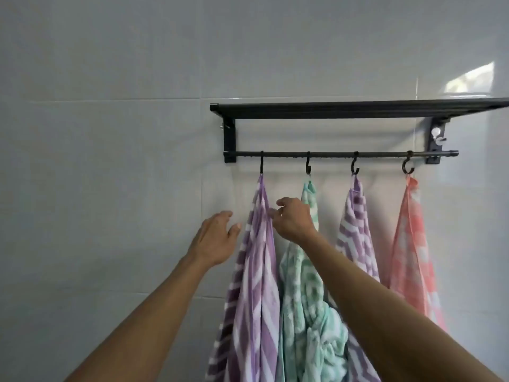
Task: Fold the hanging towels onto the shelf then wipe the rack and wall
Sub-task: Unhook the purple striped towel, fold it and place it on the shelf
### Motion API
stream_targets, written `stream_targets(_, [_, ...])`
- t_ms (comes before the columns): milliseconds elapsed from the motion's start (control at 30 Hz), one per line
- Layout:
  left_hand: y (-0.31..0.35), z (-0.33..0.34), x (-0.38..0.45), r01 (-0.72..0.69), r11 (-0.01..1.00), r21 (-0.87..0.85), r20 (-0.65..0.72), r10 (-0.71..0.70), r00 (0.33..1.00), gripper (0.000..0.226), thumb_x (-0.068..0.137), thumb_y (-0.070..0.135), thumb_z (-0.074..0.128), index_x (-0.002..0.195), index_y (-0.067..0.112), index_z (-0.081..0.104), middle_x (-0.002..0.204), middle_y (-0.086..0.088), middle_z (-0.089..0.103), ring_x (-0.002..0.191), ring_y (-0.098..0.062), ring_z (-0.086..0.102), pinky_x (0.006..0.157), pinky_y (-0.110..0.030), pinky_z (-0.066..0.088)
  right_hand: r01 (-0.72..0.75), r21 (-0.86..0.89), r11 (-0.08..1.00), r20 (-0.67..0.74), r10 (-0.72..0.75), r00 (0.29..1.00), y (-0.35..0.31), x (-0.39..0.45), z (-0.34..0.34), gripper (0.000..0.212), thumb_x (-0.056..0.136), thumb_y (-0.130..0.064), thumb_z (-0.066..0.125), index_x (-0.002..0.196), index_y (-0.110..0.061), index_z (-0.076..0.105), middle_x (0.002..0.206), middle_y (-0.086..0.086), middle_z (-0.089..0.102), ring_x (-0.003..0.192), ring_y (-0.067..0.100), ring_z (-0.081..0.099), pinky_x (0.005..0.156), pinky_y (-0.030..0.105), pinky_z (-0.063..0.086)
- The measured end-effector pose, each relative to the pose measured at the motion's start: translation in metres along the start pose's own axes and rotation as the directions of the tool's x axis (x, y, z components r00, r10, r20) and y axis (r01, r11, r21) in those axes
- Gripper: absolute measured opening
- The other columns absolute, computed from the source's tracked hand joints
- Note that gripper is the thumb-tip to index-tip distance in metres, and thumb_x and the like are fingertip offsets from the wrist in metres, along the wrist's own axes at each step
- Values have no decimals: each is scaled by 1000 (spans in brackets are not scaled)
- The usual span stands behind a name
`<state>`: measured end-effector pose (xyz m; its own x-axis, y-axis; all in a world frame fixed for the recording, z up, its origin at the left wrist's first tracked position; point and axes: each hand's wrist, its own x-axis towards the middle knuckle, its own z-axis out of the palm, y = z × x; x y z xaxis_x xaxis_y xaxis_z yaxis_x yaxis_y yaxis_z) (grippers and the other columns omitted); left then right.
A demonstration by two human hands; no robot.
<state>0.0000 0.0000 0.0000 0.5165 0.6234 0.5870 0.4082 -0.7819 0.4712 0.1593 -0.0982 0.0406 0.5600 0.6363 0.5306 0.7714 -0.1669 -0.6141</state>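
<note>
A grey tiled wall (pixel 110 133) carried a black rack (pixel 341 154) with a shelf (pixel 358 110) on top. The right hand (pixel 293 220) pinched the left purple towel (pixel 253 271), its grip clamped on the fabric below the hook (pixel 261 162). The left hand (pixel 216 238) hovered just left, fingers apart.

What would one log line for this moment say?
stage: first towel, not yet unhooked | right hand: pinches left purple towel | left hand: open beside it | four towels on hooks | shelf: no towels seen
</note>
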Motion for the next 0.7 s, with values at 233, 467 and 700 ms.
stream_targets(233, [9,36,33,26,990,-137,86,-14,996,44,102,41,48,135,12,56,120,-7,69,104,-25,66,93,-37,54,-38,170,985,2,38,999,3,38,22,41,99,-33,60,135,-15,58,108,8,71,94,24,65,89,34,52])
stream_targets(467, [17,45,56,-30,994,-108,-59,24,998,19,100,23,49,86,13,57,79,-2,63,70,-21,60,61,-29,44,82,273,959,-85,-61,994,7,52,15,9,95,-24,67,96,-16,71,76,6,71,75,26,70,65,34,57])
stream_targets(700, [18,39,62,-54,969,-240,-312,-24,950,25,102,17,49,77,19,46,68,3,53,60,-13,50,47,-14,33,172,368,914,-255,-79,964,4,62,-1,12,96,-25,63,86,-31,65,68,-3,67,74,26,71,68,50,61])
